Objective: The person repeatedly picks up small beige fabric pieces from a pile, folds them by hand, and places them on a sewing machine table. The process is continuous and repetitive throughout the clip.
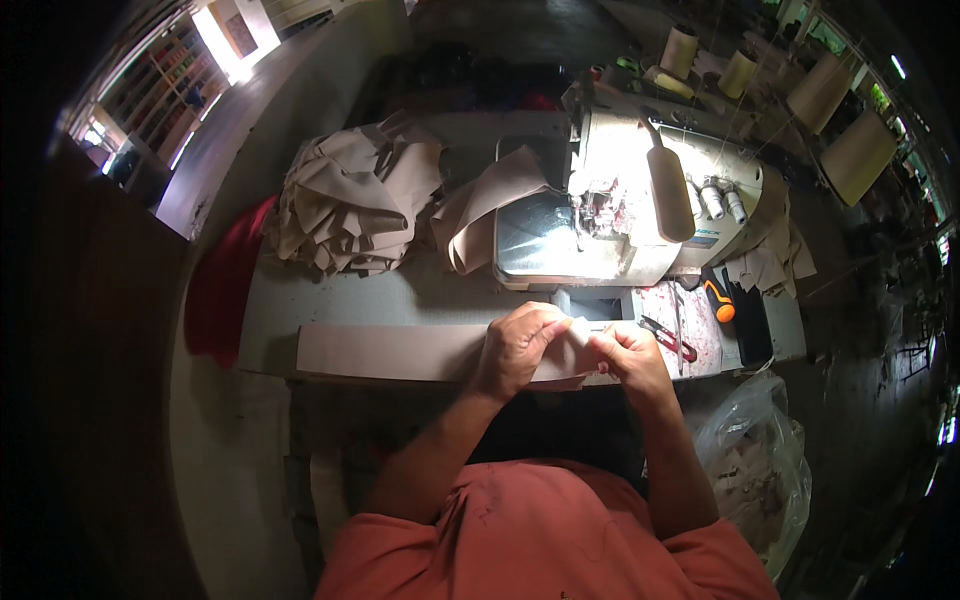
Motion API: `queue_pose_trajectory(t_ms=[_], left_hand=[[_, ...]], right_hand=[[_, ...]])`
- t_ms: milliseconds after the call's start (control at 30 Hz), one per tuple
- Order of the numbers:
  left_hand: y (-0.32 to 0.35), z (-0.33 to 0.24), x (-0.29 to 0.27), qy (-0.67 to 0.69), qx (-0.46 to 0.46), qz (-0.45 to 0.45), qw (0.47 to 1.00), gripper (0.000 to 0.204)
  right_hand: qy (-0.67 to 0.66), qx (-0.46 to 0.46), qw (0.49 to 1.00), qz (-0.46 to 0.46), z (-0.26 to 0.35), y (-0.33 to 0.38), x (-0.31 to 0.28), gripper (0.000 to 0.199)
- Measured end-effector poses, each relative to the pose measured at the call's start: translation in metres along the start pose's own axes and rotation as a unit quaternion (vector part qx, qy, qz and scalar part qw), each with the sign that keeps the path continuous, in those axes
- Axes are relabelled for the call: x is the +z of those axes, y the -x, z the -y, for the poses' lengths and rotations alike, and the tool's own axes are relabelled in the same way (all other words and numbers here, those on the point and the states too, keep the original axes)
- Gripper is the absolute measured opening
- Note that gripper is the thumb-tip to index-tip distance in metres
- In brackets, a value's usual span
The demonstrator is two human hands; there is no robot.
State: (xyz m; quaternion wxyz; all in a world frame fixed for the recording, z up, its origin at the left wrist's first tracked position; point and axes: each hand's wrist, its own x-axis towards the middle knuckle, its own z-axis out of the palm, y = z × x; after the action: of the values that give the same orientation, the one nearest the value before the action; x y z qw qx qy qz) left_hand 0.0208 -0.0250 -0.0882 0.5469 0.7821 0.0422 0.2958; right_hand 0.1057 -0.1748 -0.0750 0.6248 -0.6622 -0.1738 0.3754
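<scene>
A long beige fabric strip (390,350) lies along the table's front edge, its right end raised between my hands. My left hand (516,345) pinches the raised fabric between thumb and fingers. Close by on the right, my right hand (630,357) also has thumb and fingertips pressed together on the fabric's edge. Just beyond them stands a lit white sewing machine (625,255) with a shiny metal plate. Another beige fabric piece (480,215) rests against that plate's left side, apart from both hands.
A heap of beige fabric pieces (350,205) sits at the table's left. Right of my hands lie red thread snips (672,340), an orange-handled tool (724,311) and a black rectangular object (752,330). A clear plastic bag (790,470) hangs below. Thread cones (860,155) stand behind.
</scene>
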Motion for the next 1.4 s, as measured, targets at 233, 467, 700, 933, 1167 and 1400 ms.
queue_pose_trajectory(t_ms=[233, 467, 700, 933, 1167, 1400], left_hand=[[0.002, 0.006, 0.002, -0.059, 0.042, -0.009, 0.997, 0.005], [0.001, 0.005, -0.001, 0.002, -0.005, 0.031, 1.000, 0.007], [-0.005, 0.007, -0.002, -0.010, 0.029, 0.087, 0.996, 0.007], [-0.003, 0.010, 0.005, -0.015, 0.020, 0.069, 0.997, 0.008], [-0.007, 0.017, 0.001, 0.012, 0.116, 0.049, 0.992, 0.015], [-0.011, 0.009, -0.003, 0.042, 0.095, 0.043, 0.994, 0.011]], right_hand=[[0.254, -0.061, 0.958, -0.117, -0.024, -0.008, -0.014, 0.016], [-0.019, -0.006, 0.998, 0.060, 0.012, -0.012, 0.000, 0.010], [-0.123, 0.030, 0.991, 0.049, 0.005, -0.009, -0.001, 0.013], [-0.169, 0.046, 0.984, 0.023, 0.006, -0.007, 0.002, 0.013], [0.197, -0.086, 0.967, -0.138, -0.012, -0.018, 0.001, 0.020], [0.197, -0.228, 0.953, -0.043, 0.015, -0.007, 0.004, 0.014]])
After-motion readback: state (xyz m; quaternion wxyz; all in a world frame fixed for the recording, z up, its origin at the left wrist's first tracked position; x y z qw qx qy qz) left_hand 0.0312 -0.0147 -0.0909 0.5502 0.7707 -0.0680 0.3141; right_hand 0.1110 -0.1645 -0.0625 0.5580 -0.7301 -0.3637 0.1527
